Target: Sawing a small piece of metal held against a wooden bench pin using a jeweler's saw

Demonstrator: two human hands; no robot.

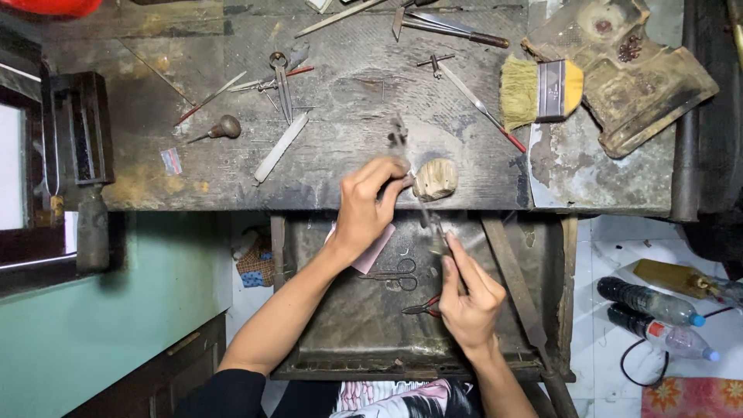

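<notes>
My left hand (368, 207) is raised with the fingers pinched together at the tips. My right hand (467, 298) sits lower, curled in a grip, forearms angling inward.

Bare room lay on the scarred wooden worktop (340, 166) left of the rounded wooden bench peg (435, 179), while a flat pale metal file (281, 147), steel dividers (282, 85) and a straw-bristled brush (539, 91) crowded farther back.

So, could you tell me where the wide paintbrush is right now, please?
In the head view, the paintbrush lies on the workbench toward its upper right, bristles pointing left, just left of a worn dark pad and well above the right hand.
</notes>
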